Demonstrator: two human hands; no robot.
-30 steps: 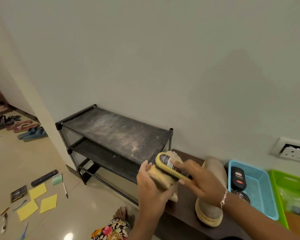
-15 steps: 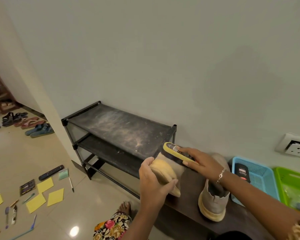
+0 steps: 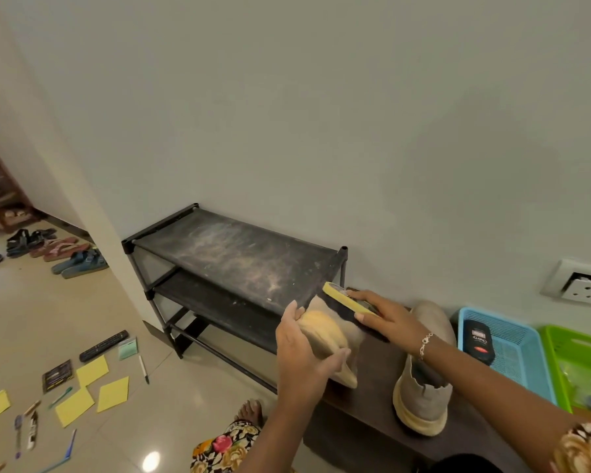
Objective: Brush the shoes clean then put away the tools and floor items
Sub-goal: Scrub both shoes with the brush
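Your right hand (image 3: 386, 315) has slid the yellow-backed brush (image 3: 348, 299) up along the beige shoe (image 3: 331, 339) toward the wall since a second ago, and it has barely shifted in the last half second. That hand now holds the brush by its back, fingers laid along the top, with the bristles pressed to the upper side of the shoe. Your left hand (image 3: 301, 356) grips the same shoe from below, thumb and fingers wrapped around it. The shoe is lifted above the left end of the dark bench (image 3: 372, 380) with its pale sole turned toward you.

On the bench just to the right, the other shoe (image 3: 423, 390) stands upright on its sole. Beyond it sits a blue basket (image 3: 516, 356) with a black bottle (image 3: 478, 341) lying inside, and a green basket (image 3: 553, 356) touches its right side. To the left of the bench is a black shoe rack (image 3: 236, 261), dusty on its top shelf.

On the floor (image 3: 48, 319) to your left lie a black remote (image 3: 103, 345), yellow sticky notes (image 3: 92, 370) and a pen (image 3: 144, 369), all well apart from your hands.
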